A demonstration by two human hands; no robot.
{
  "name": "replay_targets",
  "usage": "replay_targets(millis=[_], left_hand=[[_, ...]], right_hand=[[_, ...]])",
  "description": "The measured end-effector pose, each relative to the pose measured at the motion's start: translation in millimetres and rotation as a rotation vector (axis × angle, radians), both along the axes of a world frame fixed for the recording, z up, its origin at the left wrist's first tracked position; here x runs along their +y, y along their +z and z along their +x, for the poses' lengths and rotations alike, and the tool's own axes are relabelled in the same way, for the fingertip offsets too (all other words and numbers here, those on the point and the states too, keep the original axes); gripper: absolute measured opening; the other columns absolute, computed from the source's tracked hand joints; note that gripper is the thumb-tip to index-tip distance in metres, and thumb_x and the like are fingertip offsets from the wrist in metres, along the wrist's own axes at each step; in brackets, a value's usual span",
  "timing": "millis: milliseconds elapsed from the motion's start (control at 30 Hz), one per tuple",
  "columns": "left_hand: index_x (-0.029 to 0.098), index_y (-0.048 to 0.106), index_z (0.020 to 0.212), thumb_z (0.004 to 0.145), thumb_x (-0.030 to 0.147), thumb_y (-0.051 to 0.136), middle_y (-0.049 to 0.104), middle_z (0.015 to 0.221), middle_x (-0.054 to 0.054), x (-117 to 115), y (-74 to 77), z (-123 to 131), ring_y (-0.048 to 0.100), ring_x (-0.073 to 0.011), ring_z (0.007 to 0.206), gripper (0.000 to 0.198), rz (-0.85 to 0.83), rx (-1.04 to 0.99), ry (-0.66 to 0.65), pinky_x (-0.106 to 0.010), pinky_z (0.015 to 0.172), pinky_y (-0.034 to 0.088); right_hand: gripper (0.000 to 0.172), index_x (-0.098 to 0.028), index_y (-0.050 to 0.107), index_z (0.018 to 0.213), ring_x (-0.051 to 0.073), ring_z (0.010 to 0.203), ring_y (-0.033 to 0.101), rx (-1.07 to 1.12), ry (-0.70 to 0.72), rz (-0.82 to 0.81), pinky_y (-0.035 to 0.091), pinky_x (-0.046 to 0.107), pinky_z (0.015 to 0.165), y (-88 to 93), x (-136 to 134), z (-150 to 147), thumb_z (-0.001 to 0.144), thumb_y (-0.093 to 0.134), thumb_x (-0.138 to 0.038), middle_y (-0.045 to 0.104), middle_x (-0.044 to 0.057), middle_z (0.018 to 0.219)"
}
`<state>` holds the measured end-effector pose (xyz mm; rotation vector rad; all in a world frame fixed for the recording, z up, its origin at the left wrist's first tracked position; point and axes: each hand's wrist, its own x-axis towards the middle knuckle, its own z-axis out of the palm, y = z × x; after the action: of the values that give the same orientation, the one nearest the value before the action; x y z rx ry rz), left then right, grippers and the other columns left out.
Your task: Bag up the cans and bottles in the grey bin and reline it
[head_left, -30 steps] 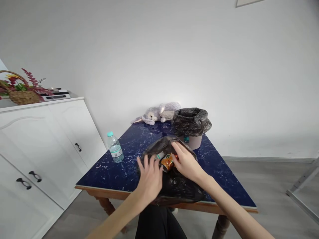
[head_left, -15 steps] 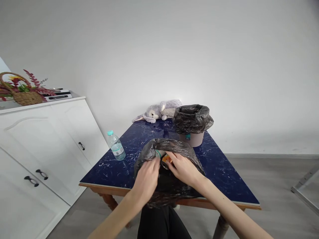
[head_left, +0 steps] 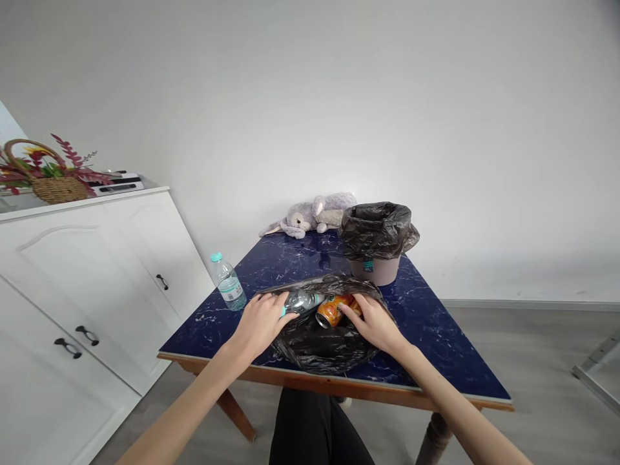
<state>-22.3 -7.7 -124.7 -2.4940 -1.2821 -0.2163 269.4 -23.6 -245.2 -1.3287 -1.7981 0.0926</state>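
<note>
A black plastic bag (head_left: 317,339) lies open and flattened near the front edge of the blue marbled table (head_left: 436,336). In its mouth lie a clear plastic bottle (head_left: 300,301) with a teal cap and an orange drink can (head_left: 333,310). My left hand (head_left: 260,322) grips the bag's left rim, fingers curled, right beside the bottle's cap. My right hand (head_left: 374,323) holds the bag's right rim, with its fingers against the orange can.
An upright water bottle (head_left: 227,283) stands at the table's left. A small bin lined with a black bag (head_left: 378,240) and a grey plush toy (head_left: 310,216) sit at the far end. A white cabinet (head_left: 97,284) with a flower basket (head_left: 48,174) stands on the left.
The bag's mouth has been pulled wide and pressed down flat. My hands moved apart to its left and right rims, and the bottle and can now show plainly.
</note>
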Motion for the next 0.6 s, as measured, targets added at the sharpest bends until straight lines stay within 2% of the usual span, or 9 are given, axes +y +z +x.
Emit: replay_targets(millis=[100,200,300,400,500,600], left_hand=[[0.024,0.072,0.135,0.101,0.060,0.059,0.082,0.108,-0.011,-24,35.7,-4,0.078,-0.0315,0.093,0.052,0.017,-0.214,-0.070,-0.038,0.079,0.059],[0.029,0.078,0.122,0.092,0.067,0.068,0.083,0.108,-0.005,-48,65.8,-12,0.078,-0.0283,0.092,0.049,-0.064,-0.588,-0.058,-0.035,0.074,0.061],[0.026,0.078,0.116,0.087,0.064,0.076,0.080,0.122,-0.006,-65,86.2,-27,0.074,-0.0302,0.113,0.048,-0.101,-1.028,-0.041,-0.038,0.092,0.063],[0.021,0.074,0.123,0.094,0.058,0.072,0.074,0.134,-0.008,-73,104.1,-47,0.067,-0.0292,0.129,0.047,0.005,-1.419,-0.110,-0.046,0.113,0.054],[0.020,0.072,0.117,0.100,0.053,0.066,0.074,0.133,-0.008,-74,119.1,-72,0.066,-0.0267,0.131,0.038,0.165,-1.539,-0.167,-0.051,0.124,0.043],[0.019,0.069,0.117,0.098,0.056,0.067,0.074,0.132,-0.009,-59,115.9,-102,0.068,-0.0280,0.128,0.042,0.218,-1.473,-0.061,-0.054,0.120,0.047]], right_hand=[[0.046,-0.016,0.063,0.130,0.034,0.123,0.069,-0.007,-0.062,0.061,0.053,0.049,0.107,-10.8,0,0,0.110,0.043,-0.052,0.074,0.020,0.127],[0.047,-0.015,0.063,0.130,0.035,0.126,0.067,-0.020,-0.086,0.088,0.051,0.051,0.109,-15.9,0,0,0.111,0.039,-0.050,0.073,0.021,0.127],[0.046,-0.014,0.063,0.130,0.034,0.124,0.069,-0.044,-0.087,0.088,0.052,0.050,0.107,-18.0,-2,-3,0.111,0.039,-0.047,0.074,0.021,0.127],[0.044,-0.015,0.065,0.128,0.034,0.121,0.070,-0.072,-0.081,0.080,0.054,0.050,0.105,-20.2,-5,-6,0.111,0.038,-0.045,0.075,0.020,0.125],[0.043,-0.014,0.066,0.125,0.034,0.119,0.071,-0.088,-0.083,0.078,0.053,0.050,0.105,-23.2,-5,-7,0.112,0.036,-0.042,0.076,0.020,0.123],[0.042,-0.013,0.066,0.124,0.034,0.117,0.071,-0.099,-0.092,0.079,0.054,0.051,0.104,-26.2,-4,-6,0.111,0.035,-0.039,0.076,0.021,0.121]])
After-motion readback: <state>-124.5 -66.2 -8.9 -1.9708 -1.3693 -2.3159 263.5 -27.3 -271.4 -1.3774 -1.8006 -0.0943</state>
